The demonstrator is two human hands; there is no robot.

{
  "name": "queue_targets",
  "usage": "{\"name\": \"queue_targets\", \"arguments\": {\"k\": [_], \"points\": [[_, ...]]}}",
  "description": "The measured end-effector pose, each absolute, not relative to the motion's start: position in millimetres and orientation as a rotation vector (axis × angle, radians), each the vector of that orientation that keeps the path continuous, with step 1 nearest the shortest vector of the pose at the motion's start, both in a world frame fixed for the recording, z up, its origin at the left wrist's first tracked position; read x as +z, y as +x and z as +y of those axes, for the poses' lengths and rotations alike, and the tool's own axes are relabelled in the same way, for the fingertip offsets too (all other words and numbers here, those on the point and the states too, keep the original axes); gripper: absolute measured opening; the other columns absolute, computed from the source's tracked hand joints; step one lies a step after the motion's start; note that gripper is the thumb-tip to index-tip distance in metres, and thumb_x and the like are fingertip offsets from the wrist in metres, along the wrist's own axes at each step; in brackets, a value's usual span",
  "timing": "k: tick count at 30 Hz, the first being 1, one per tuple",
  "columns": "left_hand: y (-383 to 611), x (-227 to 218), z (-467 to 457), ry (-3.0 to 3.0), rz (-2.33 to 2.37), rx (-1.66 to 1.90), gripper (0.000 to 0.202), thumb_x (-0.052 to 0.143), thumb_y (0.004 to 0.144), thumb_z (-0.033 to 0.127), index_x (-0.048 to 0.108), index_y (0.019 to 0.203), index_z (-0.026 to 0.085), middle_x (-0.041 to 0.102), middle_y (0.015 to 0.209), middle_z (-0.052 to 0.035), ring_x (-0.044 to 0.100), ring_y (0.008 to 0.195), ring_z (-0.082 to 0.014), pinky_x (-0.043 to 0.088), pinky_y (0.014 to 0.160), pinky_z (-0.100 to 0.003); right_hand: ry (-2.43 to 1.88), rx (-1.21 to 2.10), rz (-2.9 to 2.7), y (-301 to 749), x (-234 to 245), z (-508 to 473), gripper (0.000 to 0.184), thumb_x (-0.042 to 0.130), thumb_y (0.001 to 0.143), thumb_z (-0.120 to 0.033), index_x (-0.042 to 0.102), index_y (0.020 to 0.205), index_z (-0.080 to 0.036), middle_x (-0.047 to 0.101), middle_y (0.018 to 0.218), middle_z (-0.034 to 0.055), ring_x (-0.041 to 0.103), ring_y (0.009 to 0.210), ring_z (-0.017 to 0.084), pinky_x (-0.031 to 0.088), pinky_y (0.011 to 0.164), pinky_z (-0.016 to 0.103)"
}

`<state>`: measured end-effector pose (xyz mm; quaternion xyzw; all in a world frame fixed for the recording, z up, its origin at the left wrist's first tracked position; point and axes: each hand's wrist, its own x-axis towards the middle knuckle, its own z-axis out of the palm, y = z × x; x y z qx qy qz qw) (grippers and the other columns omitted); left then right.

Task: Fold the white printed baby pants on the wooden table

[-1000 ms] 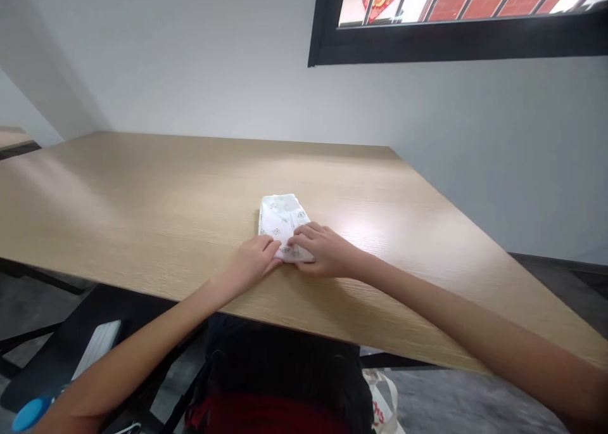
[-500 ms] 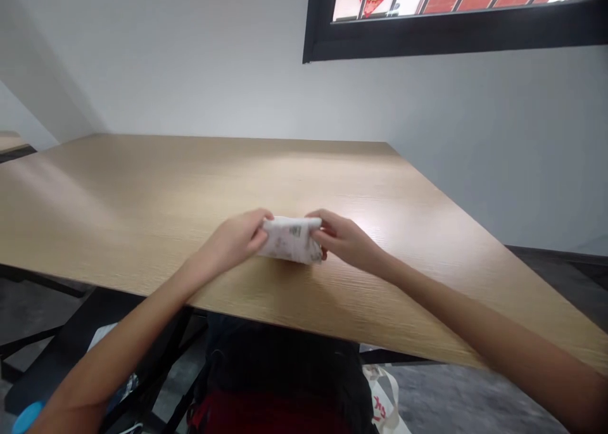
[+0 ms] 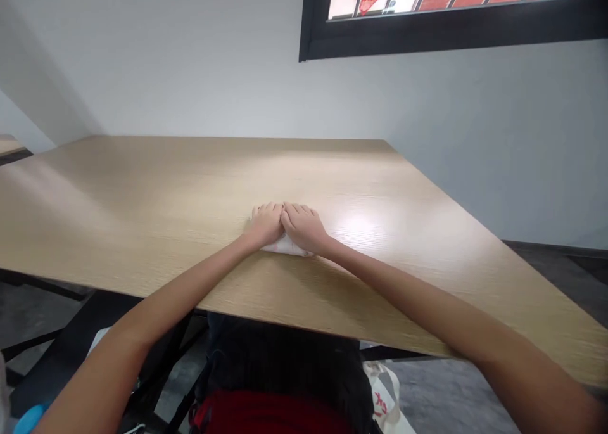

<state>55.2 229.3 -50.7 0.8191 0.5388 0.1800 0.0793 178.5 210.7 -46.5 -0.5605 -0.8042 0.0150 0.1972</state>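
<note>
A folded white cloth (image 3: 286,247) with a small print lies on the light wood tabletop (image 3: 142,218), near its front edge. Only a thin strip of it shows, because my hands cover the rest. My left hand (image 3: 265,225) lies flat on the cloth's left part, fingers together and pointing away from me. My right hand (image 3: 304,227) rests the same way on its right part, touching the left hand at the thumb side. Neither hand grips the cloth.
A dark window frame (image 3: 427,31) sits high on the grey wall behind the table. Below the table edge are black table legs (image 3: 71,332), a dark bag (image 3: 280,358) with red fabric, a white printed bag (image 3: 384,399) and a blue object (image 3: 28,418).
My hands have gone from holding the cloth's two ends above the table to lying flat on top of it. The cloth now lies on the table, mostly covered.
</note>
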Motion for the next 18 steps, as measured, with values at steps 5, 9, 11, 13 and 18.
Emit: {"name": "queue_targets", "arguments": {"k": [5,9,11,13,18], "points": [[22.6,-59.4,235.1,2.353,1.397,0.590,0.034,0.026,0.091,0.031,0.055,0.107,0.020,0.056,0.114,-0.0047,0.046,0.109,-0.0184,0.030,0.097,-0.037,-1.406,0.474,-2.193,220.5,-62.4,214.9,0.039,0.019,0.094,-0.024,0.054,0.109,-0.016,0.053,0.117,0.0087,0.045,0.110,0.024,0.034,0.092,0.039],[2.6,-52.9,237.5,2.168,1.300,0.690,0.044,0.020,0.090,0.035,0.058,0.103,0.015,0.060,0.110,-0.0067,0.053,0.100,-0.0169,0.041,0.086,-0.029,-1.270,0.824,-1.852,236.6,-64.0,172.2,0.040,0.028,0.092,-0.038,0.040,0.124,-0.017,0.051,0.118,0.0105,0.047,0.109,0.024,0.040,0.090,0.038],[1.6,-49.6,239.3,2.064,1.280,0.733,0.049,0.020,0.089,0.040,0.056,0.106,0.013,0.060,0.108,-0.0085,0.057,0.093,-0.0173,0.045,0.077,-0.028,-1.223,0.959,-1.768,233.4,-65.7,152.0,0.062,0.048,0.083,-0.042,0.021,0.135,-0.019,0.046,0.120,0.0120,0.048,0.108,0.025,0.043,0.088,0.039],[3.8,-48.1,239.5,1.992,1.244,0.729,0.046,0.031,0.085,0.045,0.058,0.104,0.013,0.062,0.102,-0.0079,0.059,0.085,-0.0177,0.046,0.068,-0.026,-1.183,0.985,-1.774,228.0,-68.1,144.8,0.087,0.063,0.071,-0.036,0.009,0.137,-0.020,0.045,0.118,0.0129,0.049,0.105,0.026,0.044,0.086,0.041],[4.7,-52.3,208.9,1.889,1.282,0.762,0.033,0.053,0.073,0.037,0.058,0.097,0.014,0.063,0.092,-0.0049,0.058,0.079,-0.0173,0.045,0.065,-0.026,-1.216,0.962,-1.712,225.7,-69.4,182.8,0.075,0.056,0.068,-0.021,0.020,0.133,-0.017,0.050,0.108,0.0099,0.053,0.095,0.024,0.045,0.083,0.040]]}}
